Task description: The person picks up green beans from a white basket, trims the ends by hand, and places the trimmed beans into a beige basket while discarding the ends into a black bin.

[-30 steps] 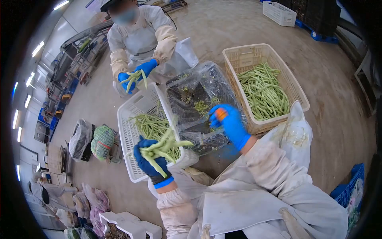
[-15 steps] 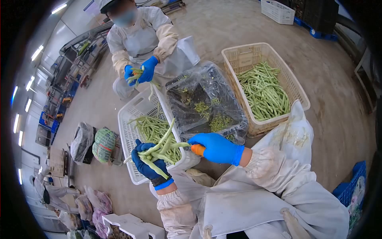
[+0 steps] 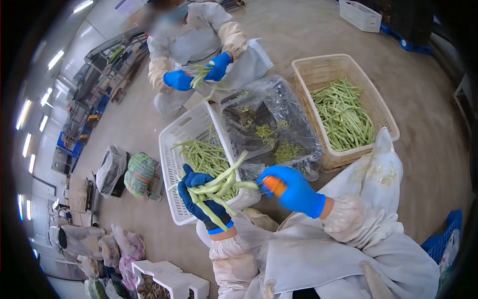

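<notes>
since the left hand [image 3: 201, 202] is fisted tight round a loose fan of green beans [image 3: 221, 183] over the white basket's [image 3: 189, 127] near rim, a few could slip & drop outside it. right hand [image 3: 295, 192], just right of that basket, is curled shut on an orange tool [image 3: 274, 185] touching the bean tips. it's v close to the other glove, so a nick looks possible.

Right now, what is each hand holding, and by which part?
Left hand grips a bunch of green beans around its middle; right hand holds an orange tool, mostly hidden.
</notes>
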The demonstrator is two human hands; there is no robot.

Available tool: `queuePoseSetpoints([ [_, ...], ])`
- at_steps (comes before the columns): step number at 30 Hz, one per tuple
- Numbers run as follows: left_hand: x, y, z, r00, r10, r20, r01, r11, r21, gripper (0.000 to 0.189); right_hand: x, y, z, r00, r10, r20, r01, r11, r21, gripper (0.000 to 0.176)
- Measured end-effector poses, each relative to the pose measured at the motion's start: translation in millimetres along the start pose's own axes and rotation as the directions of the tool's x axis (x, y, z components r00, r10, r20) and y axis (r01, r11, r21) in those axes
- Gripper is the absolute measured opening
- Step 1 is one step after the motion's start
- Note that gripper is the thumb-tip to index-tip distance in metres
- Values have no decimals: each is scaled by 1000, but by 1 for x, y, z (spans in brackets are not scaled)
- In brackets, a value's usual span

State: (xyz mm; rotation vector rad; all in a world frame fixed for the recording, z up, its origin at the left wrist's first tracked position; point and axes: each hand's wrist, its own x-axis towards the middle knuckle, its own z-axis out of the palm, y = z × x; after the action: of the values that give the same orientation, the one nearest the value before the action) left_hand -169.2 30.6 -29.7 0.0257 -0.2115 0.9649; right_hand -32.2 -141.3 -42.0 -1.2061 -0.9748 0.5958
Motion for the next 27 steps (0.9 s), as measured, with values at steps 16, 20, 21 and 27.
queuePoseSetpoints([
  [16, 12, -70, -29, 985, -127, -117, 163, 911, 380, 36, 46, -48, -31, 864, -185, 469, 499, 444, -744, 56],
  [20, 17, -103, -42, 971, -168, -168, 224, 883, 411, 39, 58, -31, -69, 924, 108, 366, 216, 641, -736, 49],
  [21, 16, -110, -42, 966, -196, -168, 255, 834, 489, 44, 58, -21, -82, 947, 47, 318, 189, 719, -669, 48],
  [27, 29, -168, -63, 918, -326, -225, 396, 770, 500, 52, 51, -9, -150, 983, 82, 165, 18, 848, -530, 47],
])
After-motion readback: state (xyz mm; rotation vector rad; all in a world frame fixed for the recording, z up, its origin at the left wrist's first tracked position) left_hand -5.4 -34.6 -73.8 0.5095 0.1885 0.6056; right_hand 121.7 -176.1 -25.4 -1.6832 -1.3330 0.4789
